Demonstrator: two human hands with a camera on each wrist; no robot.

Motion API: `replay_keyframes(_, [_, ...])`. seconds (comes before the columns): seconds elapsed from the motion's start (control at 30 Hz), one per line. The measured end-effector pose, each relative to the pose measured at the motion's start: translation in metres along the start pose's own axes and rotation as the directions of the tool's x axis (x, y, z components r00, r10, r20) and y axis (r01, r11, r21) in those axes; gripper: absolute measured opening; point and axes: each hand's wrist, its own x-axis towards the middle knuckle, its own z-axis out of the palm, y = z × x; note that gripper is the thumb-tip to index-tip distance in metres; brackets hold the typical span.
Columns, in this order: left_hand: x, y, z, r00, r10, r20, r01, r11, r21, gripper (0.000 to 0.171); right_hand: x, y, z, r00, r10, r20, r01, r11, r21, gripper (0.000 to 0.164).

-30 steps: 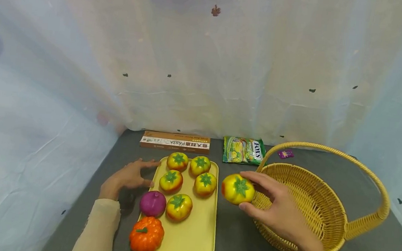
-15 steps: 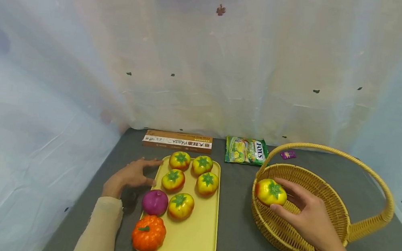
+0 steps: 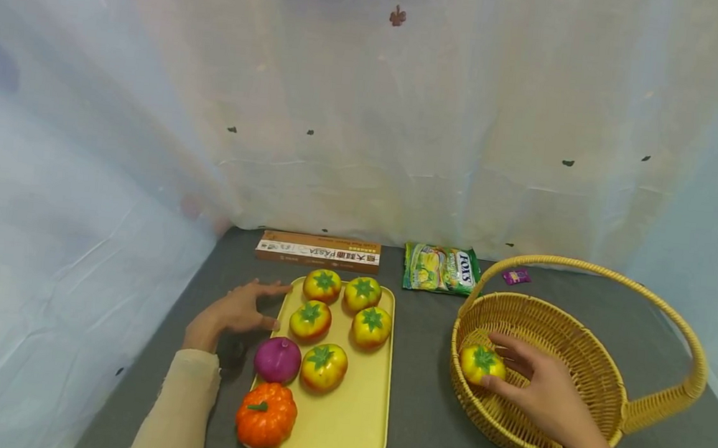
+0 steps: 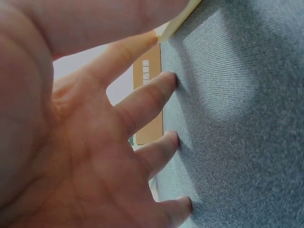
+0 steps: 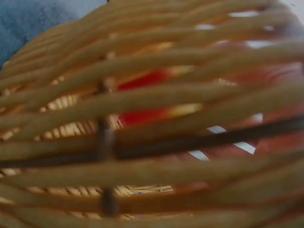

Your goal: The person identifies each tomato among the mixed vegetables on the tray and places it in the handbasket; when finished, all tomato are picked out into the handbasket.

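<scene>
Biggest first: we've got a pale, creased sheet [image 3: 370,110] hanging behind a grey cloth-textured table [image 3: 422,403]. On it, the basket [image 3: 547,325] is an oval of tan wicker, opening upward, its arched handle sweeping from far left to near right. The smooth yellow tray [image 3: 346,428] is a rounded rectangle, long side running away from us.

Our left hand [image 3: 235,313] has its fingers spread wide, thumb and index at the tray's left edge, other fingertips on the table. Our right hand [image 3: 541,389] holds a fruit between thumb and fingers inside the basket, by its left wall — we can't tell if it touches the bottom.

Past the tray lies a long pasta box [image 3: 317,250], set crosswise, with a crinkly green bag [image 3: 439,269] to its right. A ribbed orange pumpkin [image 3: 266,417] sits at the tray's near left corner. The held fruit [image 3: 480,366] is glossy and squat, wider left to right, leafy green cap facing up; five similar ones share the tray with a round purple onion [image 3: 277,360].
</scene>
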Motion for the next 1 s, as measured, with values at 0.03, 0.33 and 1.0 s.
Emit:
replay_keyframes(0.03, [0.000,0.000,0.000,1.000,0.001,-0.001,-0.001,1.000,-0.001,0.080,0.000,0.000,0.000,1.000,0.017,0.018,-0.017,1.000,-0.010,0.065])
replay_keyframes(0.33, [0.001,0.000,0.001,1.000,-0.003,-0.007,0.003,1.000,-0.016,0.080,0.000,-0.012,-0.001,1.000,0.013,-0.001,-0.013,0.998,-0.055,0.064])
replay_keyframes(1.0, [0.001,-0.002,0.002,1.000,-0.011,-0.008,0.010,1.000,-0.021,0.079,0.071,-0.097,0.059,0.952,-0.305,-0.043,0.300,0.887,0.352,0.059])
